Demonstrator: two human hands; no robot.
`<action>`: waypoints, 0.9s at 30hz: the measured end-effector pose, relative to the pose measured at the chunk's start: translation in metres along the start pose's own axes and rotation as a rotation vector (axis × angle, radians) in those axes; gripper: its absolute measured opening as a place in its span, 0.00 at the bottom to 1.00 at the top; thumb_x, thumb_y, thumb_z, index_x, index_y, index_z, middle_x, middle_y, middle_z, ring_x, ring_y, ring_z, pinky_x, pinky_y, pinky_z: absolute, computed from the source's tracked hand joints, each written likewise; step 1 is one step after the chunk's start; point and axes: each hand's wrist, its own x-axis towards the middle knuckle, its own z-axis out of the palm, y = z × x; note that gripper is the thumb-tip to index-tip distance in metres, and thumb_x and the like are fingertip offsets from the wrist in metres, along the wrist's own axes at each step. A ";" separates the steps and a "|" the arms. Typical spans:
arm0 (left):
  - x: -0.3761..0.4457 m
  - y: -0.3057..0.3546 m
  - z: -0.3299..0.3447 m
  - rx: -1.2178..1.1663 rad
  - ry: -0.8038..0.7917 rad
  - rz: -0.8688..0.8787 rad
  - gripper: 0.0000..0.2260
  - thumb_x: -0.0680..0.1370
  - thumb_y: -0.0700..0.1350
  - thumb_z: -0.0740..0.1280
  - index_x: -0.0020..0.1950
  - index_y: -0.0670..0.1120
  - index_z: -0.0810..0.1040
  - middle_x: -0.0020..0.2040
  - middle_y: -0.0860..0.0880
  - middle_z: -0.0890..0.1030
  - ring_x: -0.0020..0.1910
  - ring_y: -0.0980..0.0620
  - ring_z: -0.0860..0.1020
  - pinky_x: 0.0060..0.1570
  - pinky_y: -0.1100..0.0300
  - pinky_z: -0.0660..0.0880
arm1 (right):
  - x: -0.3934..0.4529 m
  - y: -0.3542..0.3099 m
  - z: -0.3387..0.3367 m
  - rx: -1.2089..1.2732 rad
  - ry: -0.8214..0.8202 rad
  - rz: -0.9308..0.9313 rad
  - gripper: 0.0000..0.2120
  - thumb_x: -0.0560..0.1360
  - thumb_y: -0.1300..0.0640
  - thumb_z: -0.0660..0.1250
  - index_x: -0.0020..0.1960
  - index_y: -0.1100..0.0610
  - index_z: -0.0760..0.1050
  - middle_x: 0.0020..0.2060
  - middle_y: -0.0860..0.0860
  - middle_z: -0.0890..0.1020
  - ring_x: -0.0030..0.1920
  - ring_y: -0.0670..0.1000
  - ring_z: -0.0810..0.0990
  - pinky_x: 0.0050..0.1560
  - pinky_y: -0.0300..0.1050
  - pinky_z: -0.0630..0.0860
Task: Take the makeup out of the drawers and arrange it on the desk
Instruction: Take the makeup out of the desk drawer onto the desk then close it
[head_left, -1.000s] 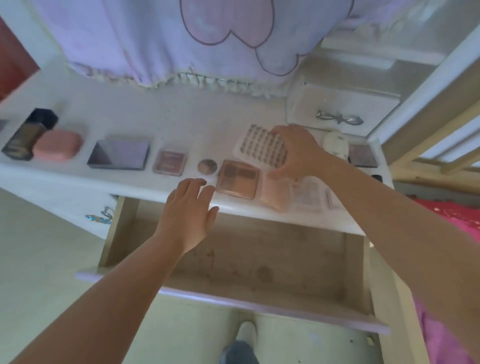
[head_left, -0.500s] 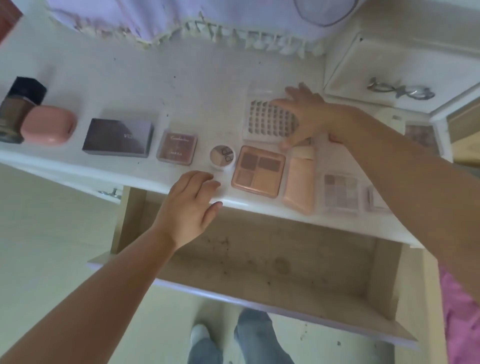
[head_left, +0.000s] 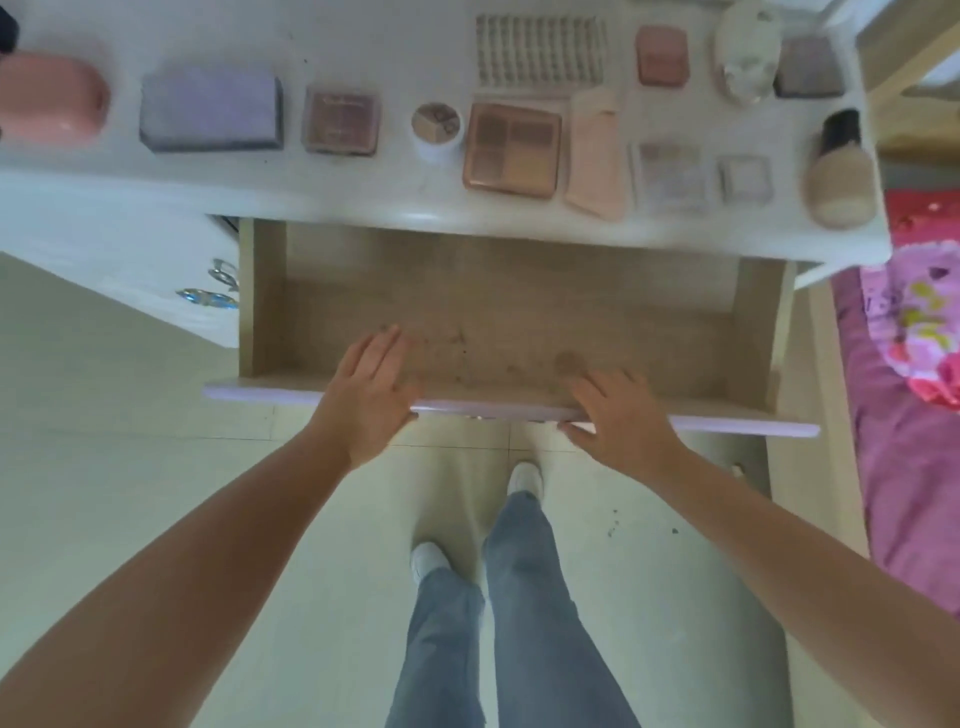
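The wooden drawer (head_left: 519, 312) stands pulled out under the white desk (head_left: 363, 192), and its bottom is bare. My left hand (head_left: 371, 395) lies flat with straight fingers over the drawer's lilac front rail (head_left: 493, 408). My right hand (head_left: 621, 410) grips the same rail further right, fingers curled inside and thumb outside. Makeup lies in rows on the desk: a pink case (head_left: 49, 98), a purple palette (head_left: 210, 109), a small blush (head_left: 340, 122), a round pot (head_left: 437, 127), a rose-gold palette (head_left: 511, 150), a pink compact (head_left: 595, 156), a lash tray (head_left: 540, 52) and a foundation bottle (head_left: 839, 171).
A closed drawer with a metal handle (head_left: 215, 286) sits left of the open one. Pink bedding (head_left: 909, 364) borders the desk on the right. My legs (head_left: 519, 597) stand on the pale tiled floor just in front of the drawer.
Both hands came down off the desk top onto the drawer's front rail. The right hand let go of the lash tray. The view tilted down toward the drawer and floor.
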 end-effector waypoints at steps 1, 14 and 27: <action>-0.001 0.003 0.001 0.008 -0.034 0.002 0.20 0.48 0.49 0.82 0.35 0.44 0.82 0.41 0.40 0.84 0.42 0.41 0.83 0.44 0.50 0.78 | -0.006 0.001 0.003 -0.039 -0.026 0.030 0.11 0.66 0.51 0.66 0.41 0.59 0.76 0.32 0.53 0.81 0.31 0.55 0.80 0.41 0.41 0.62; 0.003 -0.013 -0.027 -0.108 0.171 0.107 0.15 0.54 0.44 0.82 0.31 0.44 0.77 0.27 0.48 0.78 0.23 0.50 0.76 0.22 0.67 0.70 | -0.007 0.008 -0.025 -0.172 0.150 0.060 0.13 0.69 0.52 0.58 0.34 0.58 0.76 0.30 0.51 0.79 0.29 0.53 0.78 0.42 0.44 0.63; 0.001 -0.020 -0.021 -0.031 0.343 0.097 0.10 0.66 0.48 0.73 0.36 0.45 0.75 0.31 0.49 0.79 0.27 0.49 0.77 0.33 0.61 0.67 | -0.006 0.009 -0.024 -0.181 0.160 0.066 0.14 0.70 0.50 0.58 0.34 0.58 0.75 0.31 0.52 0.79 0.30 0.53 0.77 0.38 0.42 0.57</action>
